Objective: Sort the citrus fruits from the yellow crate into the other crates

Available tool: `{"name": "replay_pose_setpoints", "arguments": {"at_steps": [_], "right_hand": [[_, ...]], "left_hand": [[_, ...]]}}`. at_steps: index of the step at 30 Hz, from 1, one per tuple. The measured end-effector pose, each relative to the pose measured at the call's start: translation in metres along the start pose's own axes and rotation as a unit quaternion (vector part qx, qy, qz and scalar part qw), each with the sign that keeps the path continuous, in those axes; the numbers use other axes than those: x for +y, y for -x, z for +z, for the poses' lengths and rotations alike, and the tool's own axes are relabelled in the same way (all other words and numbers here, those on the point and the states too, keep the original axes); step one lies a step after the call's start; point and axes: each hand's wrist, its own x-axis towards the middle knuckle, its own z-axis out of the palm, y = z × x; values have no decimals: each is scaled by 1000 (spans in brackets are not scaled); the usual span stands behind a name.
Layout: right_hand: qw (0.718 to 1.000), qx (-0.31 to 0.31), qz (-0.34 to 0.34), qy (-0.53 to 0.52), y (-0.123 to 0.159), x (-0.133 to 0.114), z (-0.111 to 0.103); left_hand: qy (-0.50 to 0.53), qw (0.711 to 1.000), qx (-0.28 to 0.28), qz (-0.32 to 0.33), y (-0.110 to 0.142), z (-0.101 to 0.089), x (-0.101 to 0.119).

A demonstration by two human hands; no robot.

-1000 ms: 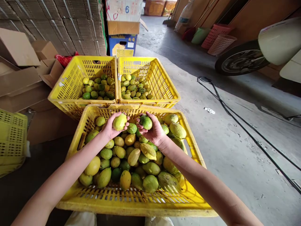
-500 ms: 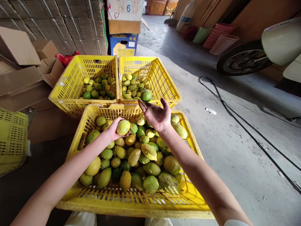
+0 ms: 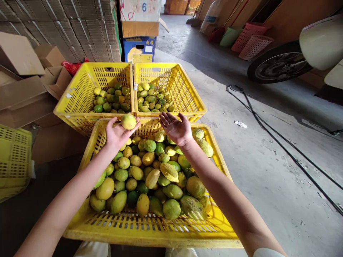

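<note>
My left hand (image 3: 118, 135) is palm up with its fingers apart above the left rear part of the near yellow crate (image 3: 150, 237). A yellow-green lemon (image 3: 128, 121) is over its fingertips, loose and not gripped; whether it still touches them I cannot tell. To the right, my right hand (image 3: 178, 131) is open, palm up and bare, over the same crate's back rim. Below both hands, lemons (image 3: 169, 172) in yellow and green fill the near crate. Smaller piles of yellow and green fruit lie in the left rear crate (image 3: 80, 89) and the right rear crate (image 3: 189, 91).
Loose cardboard boxes (image 3: 20, 92) and another yellow crate (image 3: 14, 160) stand at the left. Stacked cartons (image 3: 139, 48) rise behind the rear crates. Black cables (image 3: 281, 146) cross the concrete floor at the right, below a vehicle wheel (image 3: 278, 64).
The green fruit that was in the air above my right hand is gone from there. My left hand has moved up and left, opening from around the lemon, which has risen toward the left rear crate.
</note>
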Motion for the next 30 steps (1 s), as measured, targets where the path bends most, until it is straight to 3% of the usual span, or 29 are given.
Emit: {"name": "replay_pose_setpoints", "arguments": {"at_steps": [4, 8, 17, 19, 22, 23, 25, 28, 30], "right_hand": [[1000, -4, 3, 5, -2, 1, -1], [1000, 16, 3, -3, -1, 2, 3], [1000, 17, -5, 13, -2, 3, 0], [1000, 20, -7, 21, -2, 3, 0], [999, 24, -13, 42, -1, 4, 0], [998, 23, -18, 54, -1, 5, 0], [995, 10, -35, 88, -1, 7, -3], [986, -23, -79, 145, -4, 15, -9], [974, -46, -119, 189, -6, 22, -14]], "left_hand": [[-28, 996, -79, 24, -5, -1, 22], [-58, 985, -96, 128, -11, -4, 34], [-141, 980, -44, 136, -18, -14, 38], [-181, 972, -46, 146, -22, -19, 38], [-306, 941, 2, 145, -30, -23, 40], [-393, 909, 20, 141, -32, -24, 40], [-588, 799, 35, 123, -34, -28, 41], [-815, 574, 29, 68, -29, -36, 39], [-905, 425, 21, 17, -23, -42, 35]]}}
